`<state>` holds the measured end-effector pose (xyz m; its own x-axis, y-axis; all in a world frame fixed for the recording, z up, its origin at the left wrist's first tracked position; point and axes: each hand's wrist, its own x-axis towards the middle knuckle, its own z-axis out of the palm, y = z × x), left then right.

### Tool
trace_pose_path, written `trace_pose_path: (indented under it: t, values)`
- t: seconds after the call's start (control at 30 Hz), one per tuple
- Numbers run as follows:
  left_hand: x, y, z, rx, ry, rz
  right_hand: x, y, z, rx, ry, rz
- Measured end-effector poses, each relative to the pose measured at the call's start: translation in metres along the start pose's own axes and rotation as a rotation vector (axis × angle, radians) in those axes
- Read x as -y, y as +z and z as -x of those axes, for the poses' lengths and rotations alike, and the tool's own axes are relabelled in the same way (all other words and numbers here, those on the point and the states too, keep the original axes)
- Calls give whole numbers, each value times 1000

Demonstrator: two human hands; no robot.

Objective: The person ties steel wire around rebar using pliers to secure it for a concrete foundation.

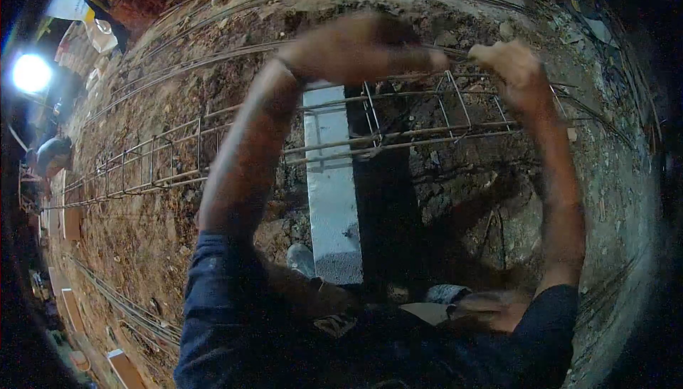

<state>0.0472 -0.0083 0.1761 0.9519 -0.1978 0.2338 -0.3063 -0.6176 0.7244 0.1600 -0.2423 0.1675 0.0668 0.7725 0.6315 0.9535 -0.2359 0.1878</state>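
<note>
The right hand (516, 69) sits at about 1 o'clock, fingers curled shut around a top bar of the rebar cage (178, 148), with the wrist bent and the forearm dropping straight down to a dark short sleeve at 4 o'clock. The left hand (356, 49) is at 12 o'clock, smeared by motion. It lies over the same top run of the cage with its fingers stretched towards the right hand, and I cannot tell whether it is gripping or only resting. The two hands are near each other but not touching. The left arm runs down to a dark blue sleeve (213, 282) at 7 o'clock.

The cage is a long box of thin steel bars tied with square stirrups. It lies level across the middle of the view from 9 o'clock to 2 o'clock, and the hands are on its right-hand part.

Under the cage, just below the hands, a pale concrete slab (331, 197) stands on end, with a dark trench (388, 204) beside it on the right. All around is rough brown soil (142, 239). Loose long bars (146, 321) lie on the soil at 8 o'clock, with wooden boards (71, 222) near the left edge. A bright lamp (32, 72) glares at 10 o'clock
</note>
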Motion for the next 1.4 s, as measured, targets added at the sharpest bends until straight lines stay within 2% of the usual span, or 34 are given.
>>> trace_pose_path:
  t: [0.03, 0.07, 0.1, 0.17, 0.2, 0.23, 0.27, 0.3, 0.33, 0.4, 0.43, 0.47, 0.53, 0.57, 0.67, 0.7, 0.73, 0.77, 0.8, 0.83, 0.87, 0.9, 0.93, 1.0, 1.03, 1.07, 1.1, 1.17, 1.2, 1.27, 1.3, 1.33, 1.4]
  values:
    - [-15, 14, 2, 103, -18, -92, 7, -2, -3, 48, 36, 30]
    - [-22, 25, 2, 97, -19, -95, 11, -4, -6, 99, 74, 60]
    - [-27, 36, 1, 101, -82, 14, 7, -2, -8, 98, 74, 61]
    - [-27, 50, -4, 127, -119, 120, -6, -1, -7, -41, 2, 115]
    - [-17, 55, -7, 4, -116, 230, -4, -5, -7, -47, 17, 144]
    - [-12, 57, -11, -119, -107, 338, 0, -7, -11, -282, 19, 268]
    - [-8, 55, -13, -107, -75, 327, -2, -8, -12, -521, 9, 390]
    - [-8, 52, -12, -129, -158, 378, -14, 3, -1, -659, 111, 305]
    - [-8, 50, -11, -154, -246, 428, -15, 5, 1, -680, 105, 325]
    - [-5, 56, -15, -150, -158, 432, -9, 6, 8, -386, 974, -644]
    - [-5, 62, -15, -142, -97, 457, -9, 11, 4, -374, 1014, -1127]
    - [-7, 69, -14, -132, -86, 457, -7, 11, 3, -386, 1017, -1116]
    - [-12, 77, -17, -251, -23, 505, 1, 9, -6, -298, 1017, -1636]
    - [-11, 72, -15, -109, -168, 533, 4, 6, -13, -375, 1037, -1658]
    - [-9, 82, -13, -129, -150, 669, -3, 11, -16, -423, 987, -1514]
    - [-7, 88, -12, -210, -56, 522, -4, 13, -16, -410, 981, -1522]
    - [-7, 94, -9, -226, -62, 519, -7, 15, -17, -377, 915, -1309]
    - [-8, 100, -3, -207, -149, 514, -7, 18, -18, -338, 843, -1103]
    - [-8, 106, 2, -193, -242, 512, -7, 19, -19, -313, 833, -1124]
    - [-8, 111, 6, -224, -266, 519, -5, 20, -21, -298, 797, -837]
    - [-8, 116, 11, -237, -209, 554, -1, 23, -22, -281, 745, -557]
    - [-7, 122, 15, -249, -153, 585, 3, 27, -22, -273, 694, -492]
    - [-1, 127, 17, -300, -51, 465, 3, 29, -20, -250, 681, -521]
    - [6, 130, 28, -256, -142, 560, -4, 31, -14, -133, 538, -313]
    - [12, 135, 32, -265, -153, 560, -7, 37, -13, -223, 358, -277]
    - [20, 145, 35, -355, -68, 508, -5, 41, -11, -220, 355, -284]
    - [24, 153, 39, -441, 20, 456, 1, 42, -8, -175, 500, -502]
    - [17, 159, 52, -399, -28, 374, 7, 52, -6, -135, 715, -1024]
    - [15, 161, 57, -355, -72, 290, 13, 55, -8, -135, 720, -1022]
    - [22, 161, 57, -307, -64, 340, 29, 61, -13, -171, 973, -1523]
    - [30, 150, 53, -266, 88, 272, 35, 62, -17, -230, 1145, -1565]
    - [40, 138, 48, -222, 240, 203, 30, 60, -16, -233, 1151, -1560]
    - [66, 103, 29, -397, 208, -176, 14, 58, -12, -116, 1228, -1536]
